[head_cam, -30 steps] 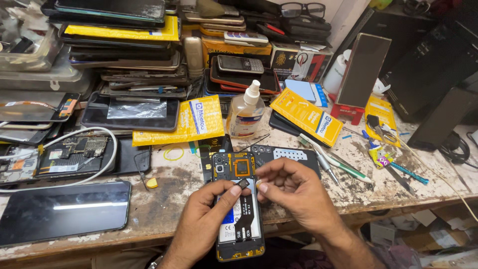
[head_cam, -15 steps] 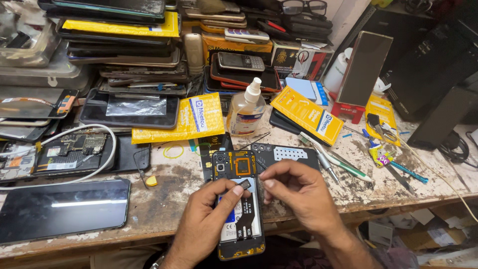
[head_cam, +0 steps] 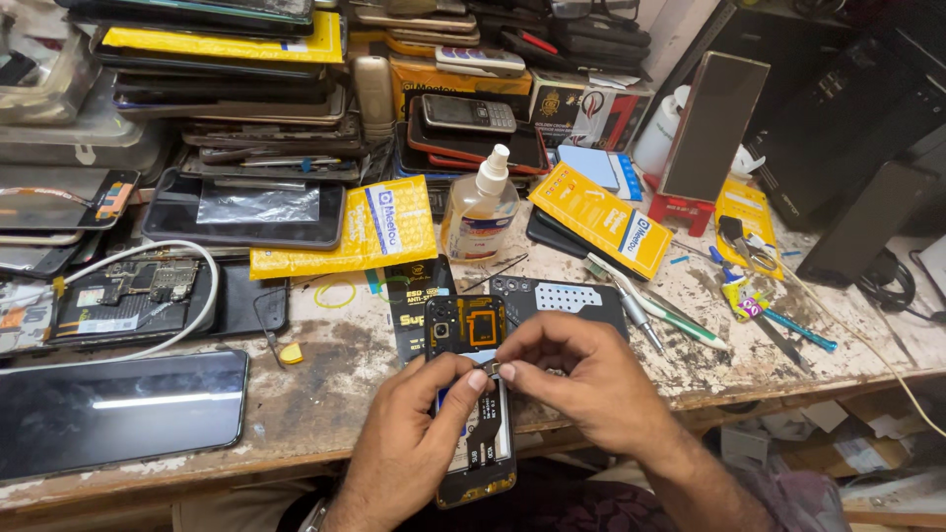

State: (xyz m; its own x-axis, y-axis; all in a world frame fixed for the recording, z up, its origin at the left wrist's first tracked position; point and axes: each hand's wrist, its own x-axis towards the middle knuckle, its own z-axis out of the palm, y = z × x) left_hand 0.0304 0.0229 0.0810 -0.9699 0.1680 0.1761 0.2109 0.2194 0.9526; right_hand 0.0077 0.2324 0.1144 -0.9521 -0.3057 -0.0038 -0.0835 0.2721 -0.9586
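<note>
Over opened phone (head_cam: 471,394), both hands' fingers (head_cam: 490,372) pinched together.

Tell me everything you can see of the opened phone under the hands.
The opened phone lies face down at the worn table's front edge, back cover off. Its dark insides show a camera cluster and an orange-rimmed square up top. The lower end overhangs the edge. The left hand and right hand meet over its middle, pinching a small part.

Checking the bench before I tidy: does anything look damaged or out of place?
The opened black phone under both hands has no back cover, its insides bare. The wooden benchtop is stained and worn. Nothing looks spilled.
</note>
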